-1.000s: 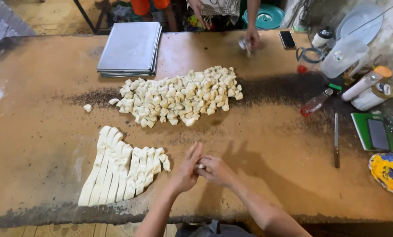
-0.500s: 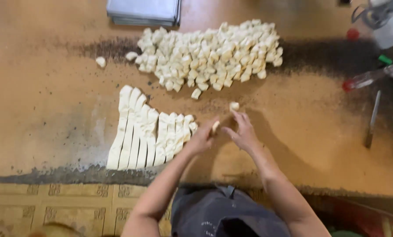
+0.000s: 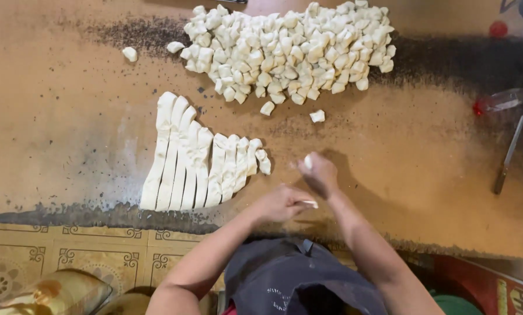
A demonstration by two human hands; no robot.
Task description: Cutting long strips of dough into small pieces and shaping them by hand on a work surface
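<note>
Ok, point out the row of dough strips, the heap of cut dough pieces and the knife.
row of dough strips [image 3: 197, 160], head view, middle of the row.
heap of cut dough pieces [image 3: 290, 46], head view, centre of the heap.
knife [image 3: 508, 154], head view, mid-length.

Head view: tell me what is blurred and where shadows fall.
Head view: right hand motion-smeared around a dough piece; left hand fairly crisp; dough strips and dough pile sharp; soft shadows fall right of both forearms on the table.
</note>
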